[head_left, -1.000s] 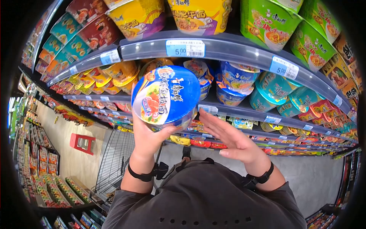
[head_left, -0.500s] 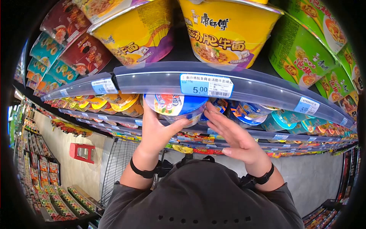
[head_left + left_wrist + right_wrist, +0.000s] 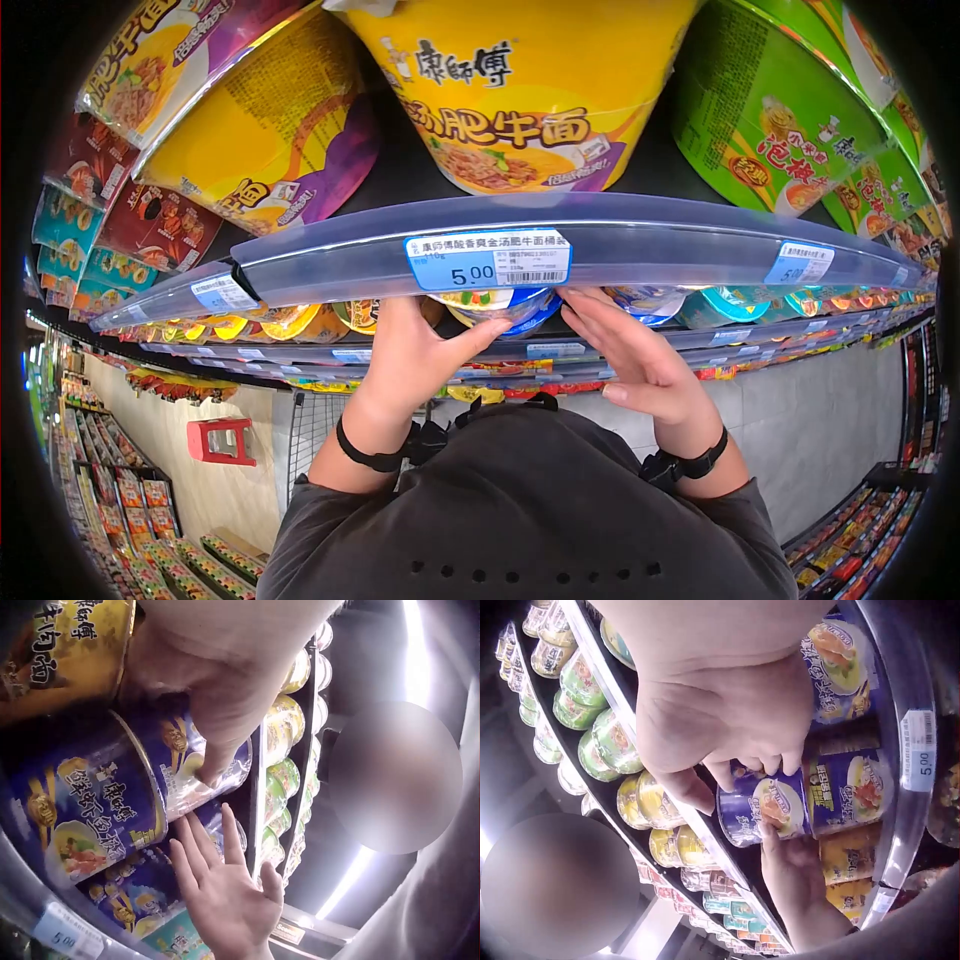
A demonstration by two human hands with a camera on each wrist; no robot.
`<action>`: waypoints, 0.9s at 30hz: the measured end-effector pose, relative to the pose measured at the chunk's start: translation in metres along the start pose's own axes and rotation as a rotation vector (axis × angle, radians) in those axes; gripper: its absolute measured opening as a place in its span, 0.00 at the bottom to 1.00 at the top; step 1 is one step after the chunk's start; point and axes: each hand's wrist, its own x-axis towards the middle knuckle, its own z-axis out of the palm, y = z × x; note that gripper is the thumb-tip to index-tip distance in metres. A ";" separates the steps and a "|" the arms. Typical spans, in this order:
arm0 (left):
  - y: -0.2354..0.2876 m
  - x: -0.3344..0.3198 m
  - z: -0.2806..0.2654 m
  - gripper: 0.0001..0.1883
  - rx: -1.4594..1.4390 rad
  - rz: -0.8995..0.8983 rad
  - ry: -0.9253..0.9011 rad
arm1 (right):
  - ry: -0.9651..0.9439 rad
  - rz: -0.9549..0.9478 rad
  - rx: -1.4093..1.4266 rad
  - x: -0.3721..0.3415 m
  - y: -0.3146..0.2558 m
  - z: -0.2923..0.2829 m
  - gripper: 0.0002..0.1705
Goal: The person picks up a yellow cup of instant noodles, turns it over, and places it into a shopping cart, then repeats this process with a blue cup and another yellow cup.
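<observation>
Under the shelf lip, a blue noodle cup (image 3: pixel 530 312) shows only partly in the head view. My left hand (image 3: pixel 408 358) grips its side, and the thumb lies across the printed wall of the cup (image 3: pixel 761 804) in the right wrist view. On the other side, my right hand (image 3: pixel 645 362) has extended fingers, with fingertips at or close to the cup; exact contact cannot be told. In the left wrist view, the left hand (image 3: pixel 217 682) holds the cup (image 3: pixel 178 761) beside another blue tub (image 3: pixel 97 799), and the right palm (image 3: pixel 232 904) faces the camera.
An upper shelf edge (image 3: pixel 690 240) with price tags crosses above both hands. Yellow tubs (image 3: pixel 520 110) and green tubs (image 3: pixel 780 120) stand on it. Teal cups (image 3: pixel 725 306) sit below, to the right. A red stool (image 3: pixel 222 441) and part of a wire cart are at the left.
The blue cup has moved forward from in front of the shelves to beneath the upper shelf edge, held in my left hand. My right hand stays beside it. The upper shelf looks nearer.
</observation>
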 end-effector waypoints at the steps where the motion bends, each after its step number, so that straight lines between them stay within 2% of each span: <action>1: 0.002 0.001 0.001 0.34 0.000 0.002 -0.006 | -0.001 -0.016 -0.014 -0.001 -0.001 0.000 0.46; 7: 0.001 0.002 0.005 0.34 0.064 0.042 -0.006 | -0.045 0.000 0.012 -0.011 -0.002 -0.004 0.45; 10: -0.010 0.002 0.008 0.35 -0.073 0.023 0.022 | -0.048 -0.002 0.026 -0.021 -0.004 -0.003 0.46; 12: -0.010 0.000 0.009 0.35 0.012 0.040 0.047 | -0.055 0.008 0.036 -0.030 -0.005 -0.004 0.46; 13: -0.009 -0.002 0.006 0.39 0.012 -0.034 -0.001 | -0.060 0.017 0.047 -0.035 -0.007 -0.005 0.46; 16: 0.004 -0.008 0.009 0.41 0.178 0.036 0.032 | -0.037 0.025 0.078 -0.054 -0.012 -0.006 0.46; 17: 0.001 -0.013 0.009 0.46 0.247 0.042 0.044 | -0.041 0.026 0.073 -0.061 -0.014 -0.007 0.46; 18: -0.002 -0.018 0.010 0.46 0.244 0.044 0.050 | -0.022 0.034 0.089 -0.069 -0.015 -0.008 0.45; 20: -0.007 -0.031 0.013 0.52 0.338 0.199 0.208 | -0.011 0.046 0.104 -0.085 -0.015 -0.009 0.45; 21: -0.008 -0.040 0.013 0.54 0.305 0.191 0.216 | 0.024 0.043 0.126 -0.094 -0.014 -0.010 0.45; 24: -0.005 -0.070 0.017 0.51 0.236 0.191 0.298 | 0.065 0.073 0.150 -0.116 -0.012 -0.011 0.44; 25: 0.000 -0.082 0.019 0.45 0.224 0.181 0.337 | 0.079 0.096 0.150 -0.122 -0.011 -0.011 0.43; 27: -0.002 -0.108 0.018 0.41 0.270 0.139 0.355 | 0.077 0.130 0.166 -0.134 -0.007 -0.011 0.42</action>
